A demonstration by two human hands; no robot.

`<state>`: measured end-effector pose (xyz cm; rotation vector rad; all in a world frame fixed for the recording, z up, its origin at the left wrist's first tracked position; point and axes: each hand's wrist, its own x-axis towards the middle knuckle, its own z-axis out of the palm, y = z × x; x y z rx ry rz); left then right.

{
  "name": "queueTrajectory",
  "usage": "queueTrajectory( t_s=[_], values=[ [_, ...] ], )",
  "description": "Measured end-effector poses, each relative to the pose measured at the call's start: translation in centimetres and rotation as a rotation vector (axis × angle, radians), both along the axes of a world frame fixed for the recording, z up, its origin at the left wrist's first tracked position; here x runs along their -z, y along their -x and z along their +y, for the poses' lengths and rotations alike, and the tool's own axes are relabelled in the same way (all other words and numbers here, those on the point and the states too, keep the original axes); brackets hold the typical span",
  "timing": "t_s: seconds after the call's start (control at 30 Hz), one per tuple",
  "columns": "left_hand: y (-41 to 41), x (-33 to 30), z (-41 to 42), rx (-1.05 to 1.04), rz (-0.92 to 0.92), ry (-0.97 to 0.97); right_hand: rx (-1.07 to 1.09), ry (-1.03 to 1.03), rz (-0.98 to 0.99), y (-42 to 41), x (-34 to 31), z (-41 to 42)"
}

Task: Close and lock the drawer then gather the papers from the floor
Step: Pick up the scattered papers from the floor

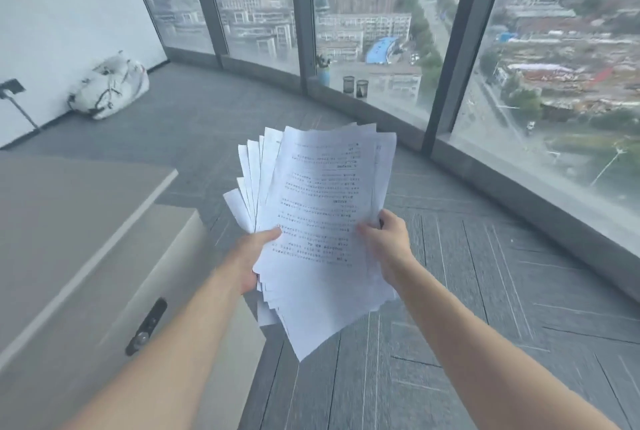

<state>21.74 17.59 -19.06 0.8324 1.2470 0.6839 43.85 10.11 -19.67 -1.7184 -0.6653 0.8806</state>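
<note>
Two hands gripping fanned printed papers [311, 207], left hand [254, 256] w/ thumb on top, right hand [388, 242] pinching edge

We are losing most of our left hand [250, 256] behind the papers [318, 221], whose print is blurring past reading. The drawer unit [86, 256] is running off the left edge, and the cups on the sill [356, 87] are staying too small to identify.
</note>
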Motion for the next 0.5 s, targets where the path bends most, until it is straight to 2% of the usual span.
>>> queueTrajectory(
  t_s=[0.27, 0.5],
  values=[
    [5.2, -22.1, -5.9, 0.003, -0.102, -0.356, -0.085, -0.346, 0.005, 3.1, -21.9, -6.0],
    [13.3, -38.2, -14.9, -0.089, -0.036, -0.639, -0.183, -0.583, 0.035, 10.3, -36.2, -12.2]
  ],
)
